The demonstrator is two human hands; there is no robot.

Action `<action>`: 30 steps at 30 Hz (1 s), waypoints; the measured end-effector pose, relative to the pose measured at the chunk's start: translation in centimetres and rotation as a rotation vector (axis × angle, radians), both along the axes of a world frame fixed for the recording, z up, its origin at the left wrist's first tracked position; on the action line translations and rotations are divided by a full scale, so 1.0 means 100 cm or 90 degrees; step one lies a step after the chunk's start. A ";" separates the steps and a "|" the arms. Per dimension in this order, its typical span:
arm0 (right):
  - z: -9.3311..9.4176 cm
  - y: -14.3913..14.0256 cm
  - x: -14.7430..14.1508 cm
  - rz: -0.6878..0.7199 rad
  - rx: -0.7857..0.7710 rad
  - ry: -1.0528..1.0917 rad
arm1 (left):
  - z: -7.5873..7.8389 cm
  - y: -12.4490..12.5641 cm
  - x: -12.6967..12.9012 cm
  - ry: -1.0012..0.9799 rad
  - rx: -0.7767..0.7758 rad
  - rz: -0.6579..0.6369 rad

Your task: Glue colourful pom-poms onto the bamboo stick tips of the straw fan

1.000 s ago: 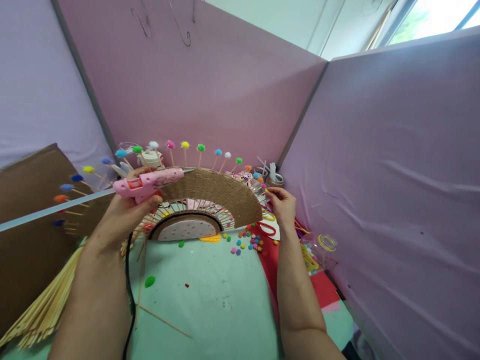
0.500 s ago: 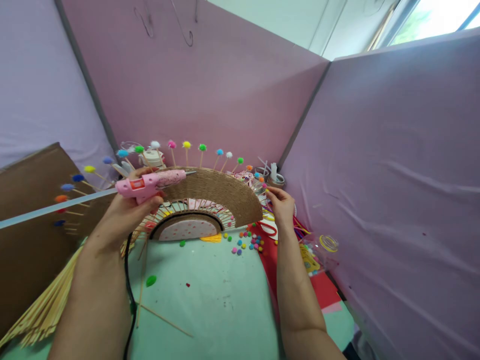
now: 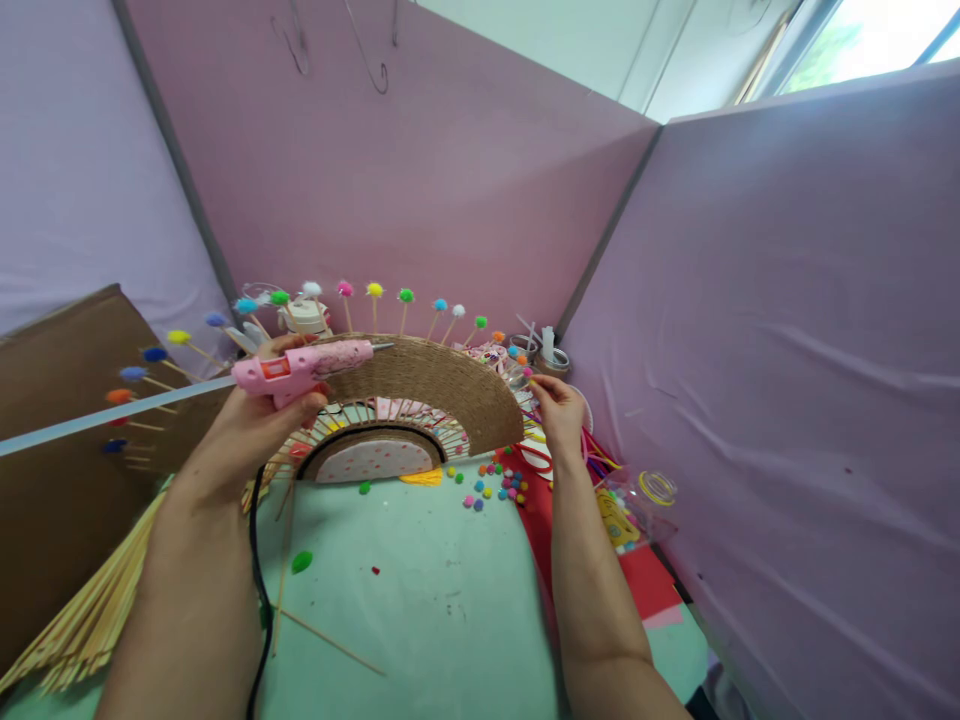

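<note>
My left hand (image 3: 281, 400) is closed round a pink glue gun (image 3: 289, 370), its nozzle pointing right across a fan-shaped piece wound with brown cord (image 3: 420, 375). A long pale glue stick (image 3: 112, 415) sticks out of the gun's back. Thin sticks tipped with coloured pom-poms (image 3: 406, 296) radiate from the fan's outer edge. At the fan's right end, my right hand (image 3: 561, 405) pinches a tiny yellowish pom-pom, mostly hidden by the fingertips, beside a pink pom-pom (image 3: 527, 372). A dotted half-round panel (image 3: 375, 458) forms the fan's base.
Loose pom-poms (image 3: 512, 480) lie on the green tabletop (image 3: 420, 590) near red sheets (image 3: 649, 580) and red-handled scissors (image 3: 534, 458). Bamboo sticks (image 3: 90, 610) are bundled at left by a brown board (image 3: 52, 400). Jars (image 3: 553, 362) stand behind; a black cable (image 3: 259, 590) hangs by my left wrist.
My right hand has shifted very slightly left, along with the fan's right end. My left hand and the glue gun stay almost still.
</note>
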State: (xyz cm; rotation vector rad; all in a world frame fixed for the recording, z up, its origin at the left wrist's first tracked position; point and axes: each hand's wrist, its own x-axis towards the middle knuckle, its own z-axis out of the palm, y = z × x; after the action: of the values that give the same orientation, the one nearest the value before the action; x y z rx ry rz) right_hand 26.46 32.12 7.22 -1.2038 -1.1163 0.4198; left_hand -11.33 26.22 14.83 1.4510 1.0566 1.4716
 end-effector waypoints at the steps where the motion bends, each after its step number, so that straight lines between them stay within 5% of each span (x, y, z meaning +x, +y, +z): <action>1: 0.000 0.000 0.000 0.002 0.003 0.000 | 0.000 0.000 0.000 -0.002 -0.001 0.001; 16: 0.001 -0.009 0.011 0.007 -0.011 0.006 | 0.000 0.000 -0.002 0.038 0.046 -0.003; 23: 0.016 -0.076 0.007 -0.143 -0.006 -0.206 | -0.001 0.001 0.001 0.025 0.037 0.019; 26: 0.006 -0.108 0.005 -0.105 -0.096 -0.331 | -0.003 0.002 0.001 0.030 0.029 0.037; 30: -0.031 -0.126 0.010 -0.040 -0.249 -0.463 | -0.005 0.003 0.000 0.033 0.041 0.038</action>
State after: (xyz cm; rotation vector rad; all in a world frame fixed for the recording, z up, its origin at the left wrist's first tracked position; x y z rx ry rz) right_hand 27.47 19.50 4.07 -1.8095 -1.6550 0.1447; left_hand -11.29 26.56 14.31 1.5213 1.1018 1.5293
